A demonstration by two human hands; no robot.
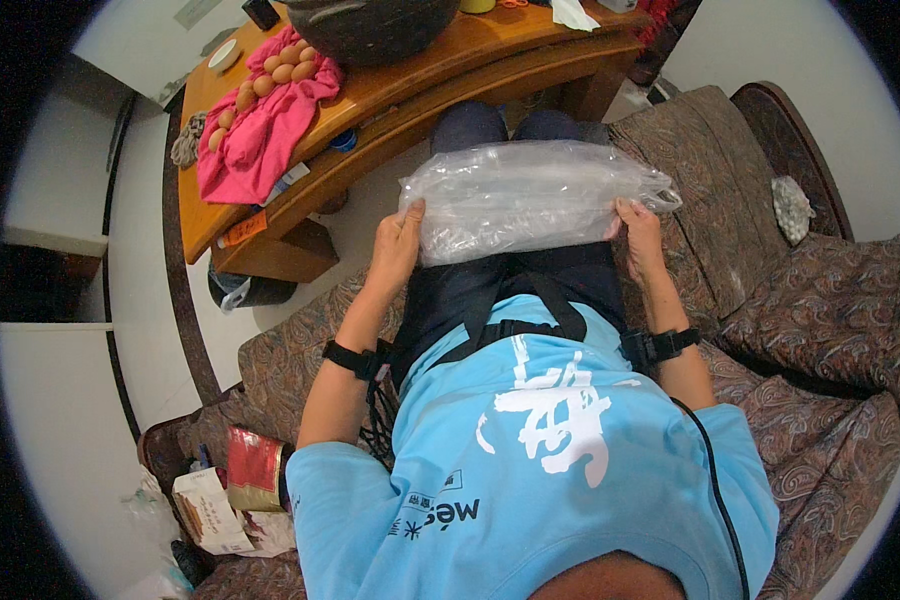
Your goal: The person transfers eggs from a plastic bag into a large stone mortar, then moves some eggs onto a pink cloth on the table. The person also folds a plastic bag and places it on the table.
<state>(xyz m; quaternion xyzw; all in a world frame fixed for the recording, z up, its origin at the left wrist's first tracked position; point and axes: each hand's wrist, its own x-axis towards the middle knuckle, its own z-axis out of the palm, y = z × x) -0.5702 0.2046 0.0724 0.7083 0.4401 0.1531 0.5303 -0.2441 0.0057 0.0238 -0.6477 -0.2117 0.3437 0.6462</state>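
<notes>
A clear plastic bag [517, 202] lies stretched flat across my thighs, its surface wrinkled and shiny. My left hand [399, 244] pinches the bag's left edge, thumb on top. At the other side, my right hand [642, 232] grips the lower right part between thumb and fingers. The bag's gathered right end, with loop-like handles [664, 191], sticks out beyond that hand. Fingers under the plastic are mostly hidden.
A wooden table [390, 86] ahead holds brown eggs [283, 73] on a pink cloth [270, 142], a dark pot [375, 26] and a small white bowl [224, 55]. I sit on a paisley sofa [810, 315]. A bag of white pieces [791, 210] rests right; a bin [251, 291] stands left.
</notes>
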